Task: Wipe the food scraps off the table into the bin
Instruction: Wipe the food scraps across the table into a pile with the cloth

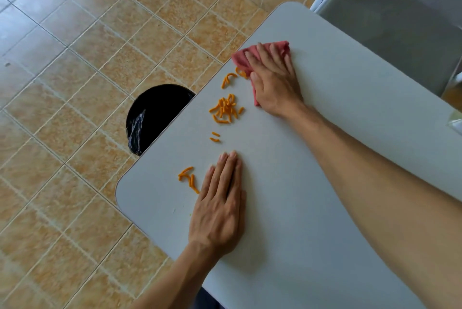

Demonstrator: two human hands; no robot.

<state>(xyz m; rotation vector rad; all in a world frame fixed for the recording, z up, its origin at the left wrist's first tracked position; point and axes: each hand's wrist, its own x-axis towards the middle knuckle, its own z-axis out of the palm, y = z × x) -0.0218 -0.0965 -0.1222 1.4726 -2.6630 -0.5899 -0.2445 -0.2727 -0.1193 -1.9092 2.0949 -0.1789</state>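
Note:
Orange food scraps (226, 108) lie in small heaps along the left side of the white table (312, 158), with a few more near the left corner (187, 178). My right hand (272, 78) presses flat on a pink cloth (243, 57) at the table's far left edge, just beyond the scraps. My left hand (220, 203) lies flat on the table with fingers together, its edge touching the nearest scraps. A black-lined bin (155, 111) stands on the floor, partly hidden under the table's left edge.
Tan tiled floor (87, 58) spreads to the left. A grey chair (390, 21) stands beyond the table's far end. Something pale shows at the right edge of the table (456, 121).

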